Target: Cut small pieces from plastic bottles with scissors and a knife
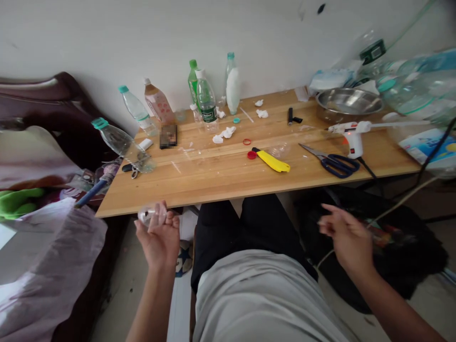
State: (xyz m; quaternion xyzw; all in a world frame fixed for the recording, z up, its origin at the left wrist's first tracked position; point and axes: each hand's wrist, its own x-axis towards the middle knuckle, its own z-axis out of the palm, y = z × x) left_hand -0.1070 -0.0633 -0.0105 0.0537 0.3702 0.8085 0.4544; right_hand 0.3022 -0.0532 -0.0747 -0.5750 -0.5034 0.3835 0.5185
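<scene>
Grey shirt (263, 294), hands (160, 240) (351, 237) apart before table edge (213, 196)

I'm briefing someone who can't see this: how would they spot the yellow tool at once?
Start at the wooden table and find the dark-handled scissors toward its right side. Left of them, the yellow tool lies slanted, a small round red piece by its left end. Its long, bright yellow body sets it apart from both neighbours.
</scene>
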